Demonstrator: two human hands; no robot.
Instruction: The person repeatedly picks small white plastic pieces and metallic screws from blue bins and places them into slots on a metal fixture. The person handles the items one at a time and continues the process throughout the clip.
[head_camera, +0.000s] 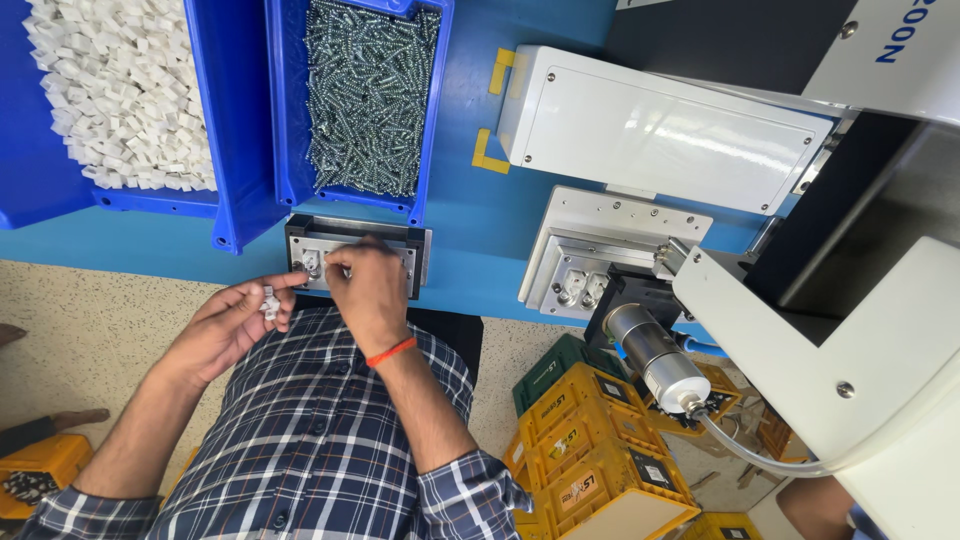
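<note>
I see a blue, white and dark plaid shirt (310, 450) at lower left, its sleeves rolled to the elbows, buttons down the front, and an orange wristband (390, 351) at centre frame.

Yellow plastic crates (590, 455): stacked on the floor below the table edge, lower centre-right; rectangular, open-topped.
Crate labels (578, 490): pale rectangular stickers with red print on the crate sides, one per visible face.
Green crate (555, 365): behind the yellow stack, partly hidden, with a small pale label.
Machine housing marking (905, 40): blue lettering on the white casing, top right corner.
Screens: none in view.
</note>
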